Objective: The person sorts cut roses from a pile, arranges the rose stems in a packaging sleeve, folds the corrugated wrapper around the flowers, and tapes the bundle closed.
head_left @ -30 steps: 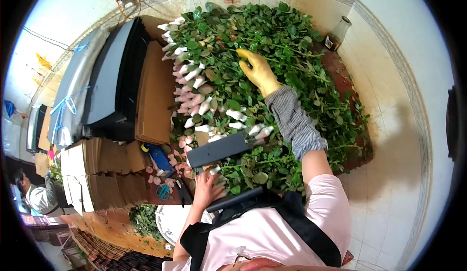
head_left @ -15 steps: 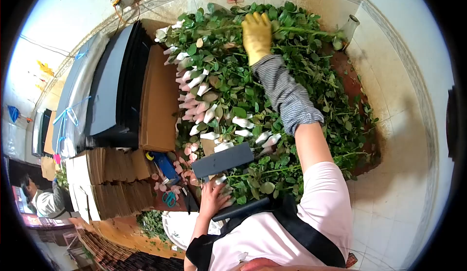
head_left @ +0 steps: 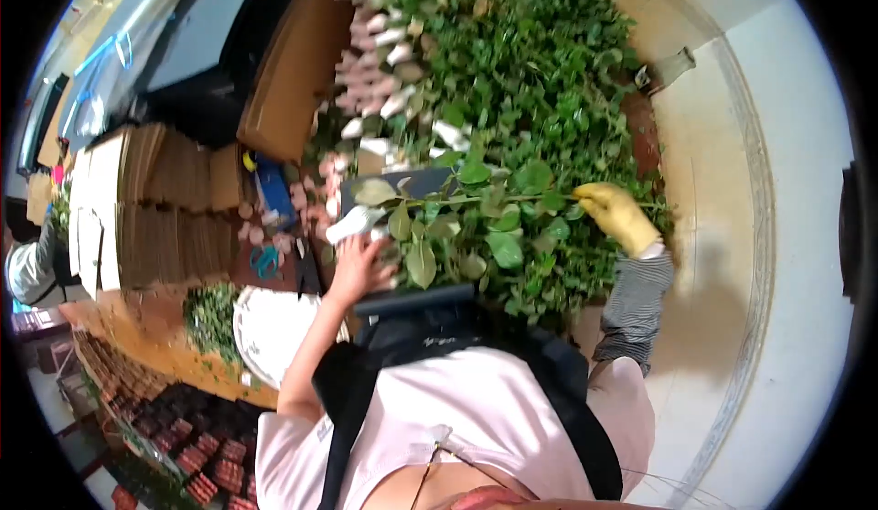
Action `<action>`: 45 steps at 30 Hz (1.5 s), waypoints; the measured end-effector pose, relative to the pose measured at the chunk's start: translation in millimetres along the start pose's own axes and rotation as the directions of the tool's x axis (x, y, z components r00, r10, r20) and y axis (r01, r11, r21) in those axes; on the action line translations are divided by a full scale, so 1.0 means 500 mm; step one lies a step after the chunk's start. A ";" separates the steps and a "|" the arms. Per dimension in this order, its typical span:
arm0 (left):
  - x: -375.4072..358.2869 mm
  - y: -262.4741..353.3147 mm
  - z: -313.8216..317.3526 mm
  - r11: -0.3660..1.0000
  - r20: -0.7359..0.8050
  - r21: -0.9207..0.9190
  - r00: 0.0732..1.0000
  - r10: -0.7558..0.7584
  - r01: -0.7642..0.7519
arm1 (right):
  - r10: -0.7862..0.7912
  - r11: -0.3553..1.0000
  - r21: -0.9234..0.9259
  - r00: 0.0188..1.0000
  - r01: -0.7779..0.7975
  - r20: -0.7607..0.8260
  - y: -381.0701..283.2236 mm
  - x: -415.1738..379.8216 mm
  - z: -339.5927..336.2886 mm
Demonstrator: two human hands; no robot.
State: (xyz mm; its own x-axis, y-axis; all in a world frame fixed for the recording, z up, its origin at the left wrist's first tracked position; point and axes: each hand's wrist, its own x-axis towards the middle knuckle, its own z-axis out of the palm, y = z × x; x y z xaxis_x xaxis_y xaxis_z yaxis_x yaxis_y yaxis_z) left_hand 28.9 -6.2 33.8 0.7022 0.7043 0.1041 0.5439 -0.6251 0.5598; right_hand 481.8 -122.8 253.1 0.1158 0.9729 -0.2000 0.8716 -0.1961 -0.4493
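Observation:
A long leafy rose stem [head_left: 512, 199] with a white-sleeved bud [head_left: 357, 225] lies crosswise above the pile of stems [head_left: 530, 80]. My right hand [head_left: 617, 215], in a yellow glove, is closed around its lower end at the right. My left hand [head_left: 359, 268], bare, rests at the near left with fingers stretched out, fingertips right by the bud. Behind the stem is a dark grey block [head_left: 412, 182], partly covered by leaves. Pink and white sleeved buds [head_left: 370, 75] line the left side of the pile.
Stacked cardboard sheets [head_left: 151, 208] and a brown carton [head_left: 297, 62] stand to the left. Teal scissors [head_left: 264, 261], a blue tool [head_left: 273, 194] and loose pink petals lie nearby. A white round tub [head_left: 274, 327] sits below. Another person [head_left: 41, 263] is far left.
My right hand has come from the far side of the pile toward me and right, now with a rose stem. The bud now lies by my left hand. The view has shifted.

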 end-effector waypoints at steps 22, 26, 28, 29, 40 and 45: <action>-0.011 -0.023 -0.025 0.986 -0.057 0.041 0.985 0.164 -0.162 | 0.385 0.817 -0.161 0.731 -0.554 -0.563 -0.009 -0.048 0.415; -0.062 -0.064 -0.039 0.462 0.243 -0.702 0.793 -0.559 0.541 | 0.078 0.986 0.164 0.892 -0.005 -0.445 -0.218 -0.010 0.303; -0.053 -0.019 -0.066 0.399 0.420 -0.657 0.750 -0.511 0.640 | -0.311 0.799 0.402 0.879 0.447 -0.360 -0.290 0.020 0.344; -0.052 -0.026 -0.068 0.587 0.463 -0.524 0.785 -0.413 0.617 | -0.357 0.858 0.383 0.933 0.342 -0.033 -0.315 0.037 0.367; -0.056 -0.029 -0.044 0.926 0.366 -0.225 0.907 -0.208 0.303 | -0.143 0.856 -0.324 0.786 0.403 0.601 -0.331 0.167 0.545; -0.093 -0.032 -0.054 0.388 0.021 -0.882 0.844 -0.536 0.268 | -0.043 0.862 -0.370 0.776 0.347 0.629 -0.307 0.176 0.592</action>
State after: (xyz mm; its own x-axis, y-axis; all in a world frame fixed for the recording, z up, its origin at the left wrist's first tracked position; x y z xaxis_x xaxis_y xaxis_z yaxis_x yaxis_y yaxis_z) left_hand -24.8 -19.7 42.2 0.3112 0.9223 -0.2291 -0.0060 0.2430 0.9700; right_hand 217.0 -43.3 46.9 -0.2473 0.6863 -0.6840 0.9674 0.2141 -0.1350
